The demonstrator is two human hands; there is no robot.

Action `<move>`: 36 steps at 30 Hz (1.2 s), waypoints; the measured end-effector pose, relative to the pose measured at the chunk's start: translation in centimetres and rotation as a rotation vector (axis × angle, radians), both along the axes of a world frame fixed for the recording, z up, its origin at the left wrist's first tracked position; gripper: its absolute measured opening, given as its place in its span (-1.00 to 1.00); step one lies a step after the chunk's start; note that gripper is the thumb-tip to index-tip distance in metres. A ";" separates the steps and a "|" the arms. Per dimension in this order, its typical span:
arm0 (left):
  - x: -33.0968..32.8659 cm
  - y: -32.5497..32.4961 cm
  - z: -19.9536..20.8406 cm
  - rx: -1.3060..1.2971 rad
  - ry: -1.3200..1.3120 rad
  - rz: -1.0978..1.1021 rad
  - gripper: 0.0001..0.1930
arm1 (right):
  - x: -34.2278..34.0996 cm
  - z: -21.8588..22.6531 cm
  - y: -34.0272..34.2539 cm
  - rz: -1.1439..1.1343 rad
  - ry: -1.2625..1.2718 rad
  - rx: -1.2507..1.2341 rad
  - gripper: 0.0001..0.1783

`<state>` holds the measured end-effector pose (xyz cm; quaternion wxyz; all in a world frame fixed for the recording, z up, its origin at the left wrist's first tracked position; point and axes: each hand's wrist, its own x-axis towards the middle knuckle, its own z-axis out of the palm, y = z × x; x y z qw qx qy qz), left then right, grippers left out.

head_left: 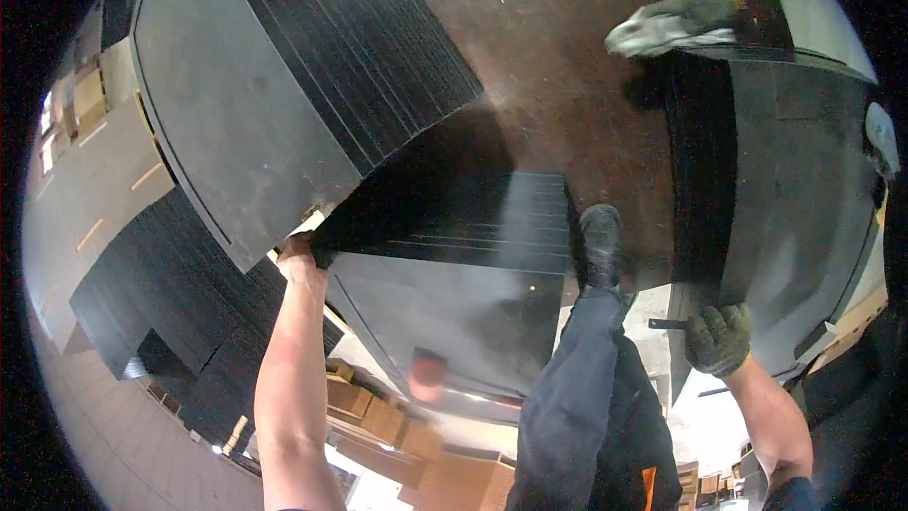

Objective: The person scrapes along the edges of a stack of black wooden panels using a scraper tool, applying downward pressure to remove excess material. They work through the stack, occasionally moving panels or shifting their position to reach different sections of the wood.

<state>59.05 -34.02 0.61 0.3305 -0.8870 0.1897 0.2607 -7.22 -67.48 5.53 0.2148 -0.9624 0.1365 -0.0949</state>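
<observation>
Large grey sheet, slightly curved by the lens, tilted up at upper left, lower corner gripped near picture centre-left. Left hand bare, closed on that corner; fingers hidden behind the sheet's edge, so only knuckles and wrist visible. Beneath and right of the corner, a stack of black panels with thin edges showing as stripes, top partly blurred and glossy. More black striped layers above the grey sheet, upper ends cut off by the dark rim.

Right hand in a green work glove, curled shut around a small dark tool; kind of tool hard to make out, only a short dark bar protruding. Just beside it, edge of another grey sheet stack at right.

Own leg in dark blue trousers and black shoe between both hands. Another person's grey shoe at top right, leg cut off. Brown floor between stacks. Blurred cardboard boxes below.
</observation>
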 end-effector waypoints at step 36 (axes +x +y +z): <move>-46.8 2.8 14.1 -0.690 -0.241 1.071 -0.35 | 1.5 1.6 0.6 -0.081 0.147 -0.078 -0.59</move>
